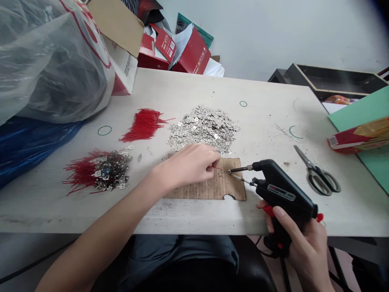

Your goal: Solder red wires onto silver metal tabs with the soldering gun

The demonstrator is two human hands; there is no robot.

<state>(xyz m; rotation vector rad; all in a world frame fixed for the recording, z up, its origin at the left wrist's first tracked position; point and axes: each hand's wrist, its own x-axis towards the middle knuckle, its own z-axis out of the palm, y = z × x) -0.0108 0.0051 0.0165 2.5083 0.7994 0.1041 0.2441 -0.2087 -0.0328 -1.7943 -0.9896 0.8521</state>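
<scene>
We see the left hand (196,164) over the piece of cardboard (209,190), with its fingers closed on a thin red wire (217,167). The wire comes out from the fingertips on their right side, and its long axis lies roughly crosswise on the bench (258,134), pointing to the tip of the soldering gun (281,194). The free end is near this tip (we cannot tell if they touch, because the parts there are very small).

The left hand is clearly the nearer one to the wire. The right hand (304,239) is gripping the handle of the gun, low and to the right, with a finger close to the red trigger (268,210) (if it is pressed, we cannot tell). So the wire reaches from the left and the gun from the right, and they face each other above the cardboard.

Just beyond the left hand lies the pile of metal plates (206,127), and farther to the left we find the bundle of red wires (144,125).
</scene>
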